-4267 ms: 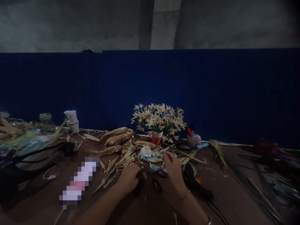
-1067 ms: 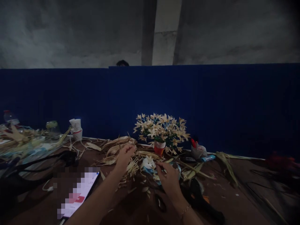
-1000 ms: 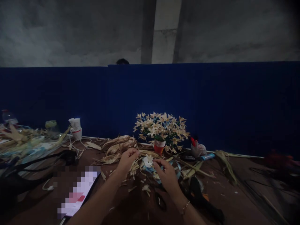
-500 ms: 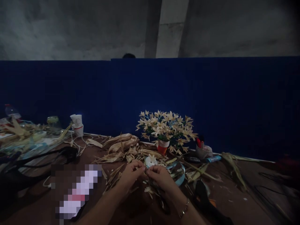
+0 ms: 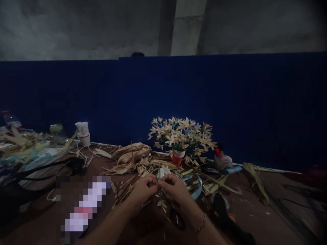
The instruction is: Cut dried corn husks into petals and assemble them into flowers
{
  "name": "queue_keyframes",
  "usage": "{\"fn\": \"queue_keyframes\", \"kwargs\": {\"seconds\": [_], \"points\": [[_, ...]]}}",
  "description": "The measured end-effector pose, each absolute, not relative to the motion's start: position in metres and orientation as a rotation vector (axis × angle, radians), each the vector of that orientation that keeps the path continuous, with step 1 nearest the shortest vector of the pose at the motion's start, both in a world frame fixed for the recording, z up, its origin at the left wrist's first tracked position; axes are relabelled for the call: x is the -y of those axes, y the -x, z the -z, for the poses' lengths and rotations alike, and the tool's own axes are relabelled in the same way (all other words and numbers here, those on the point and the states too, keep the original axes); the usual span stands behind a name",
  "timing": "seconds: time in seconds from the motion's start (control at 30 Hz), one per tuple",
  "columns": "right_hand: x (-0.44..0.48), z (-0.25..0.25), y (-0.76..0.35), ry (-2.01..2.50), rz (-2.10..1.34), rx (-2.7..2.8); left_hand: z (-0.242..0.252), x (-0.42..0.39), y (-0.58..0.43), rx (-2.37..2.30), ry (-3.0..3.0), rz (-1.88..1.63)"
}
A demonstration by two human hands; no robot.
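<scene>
My left hand and my right hand meet fingertip to fingertip above the table. Thumb and forefinger of each are pinched together; whatever lies between them is too small and dark to make out. Just beyond the fingers is a pale star-shaped flower by a white item, partly hidden by my hands. Beneath them lie pale petal-like scraps and a dark looped handle. Farther back, a red and white cup holds a bunch of cream husk-like flowers.
Dried corn husks lie left of the cup. Right of my hands are a light blue ribbon and a black tool. A pixelated bright screen and a black strap sit left. A blue partition stands behind.
The view has shifted slightly, so the partition and flowers sit a little higher in it. My hands stay pinched together, with the right fingers slightly closer over the left fingertips.
</scene>
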State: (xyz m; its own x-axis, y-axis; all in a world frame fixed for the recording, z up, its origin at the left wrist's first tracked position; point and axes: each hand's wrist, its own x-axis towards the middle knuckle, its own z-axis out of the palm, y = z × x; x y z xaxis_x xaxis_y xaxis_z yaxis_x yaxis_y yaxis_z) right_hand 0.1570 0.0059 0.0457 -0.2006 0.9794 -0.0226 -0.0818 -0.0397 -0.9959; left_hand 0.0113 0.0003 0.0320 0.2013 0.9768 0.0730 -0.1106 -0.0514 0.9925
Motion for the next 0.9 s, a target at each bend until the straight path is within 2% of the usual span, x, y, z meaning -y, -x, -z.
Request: {"fn": "queue_keyframes", "kwargs": {"seconds": [0.23, 0.57, 0.9], "points": [[0.0, -0.054, -0.165, 0.977, -1.688, 1.219, -0.033, 0.003, -0.009, -0.723, -1.062, -1.001], [0.0, -0.055, -0.156, 1.084, -1.44, 1.339, -0.031, 0.001, -0.007, -0.88, -1.077, -0.998], [0.007, -0.07, -0.159, 1.079, -1.582, 1.378, -0.037, 0.004, -0.005, -0.79, -1.098, -0.953]]}}
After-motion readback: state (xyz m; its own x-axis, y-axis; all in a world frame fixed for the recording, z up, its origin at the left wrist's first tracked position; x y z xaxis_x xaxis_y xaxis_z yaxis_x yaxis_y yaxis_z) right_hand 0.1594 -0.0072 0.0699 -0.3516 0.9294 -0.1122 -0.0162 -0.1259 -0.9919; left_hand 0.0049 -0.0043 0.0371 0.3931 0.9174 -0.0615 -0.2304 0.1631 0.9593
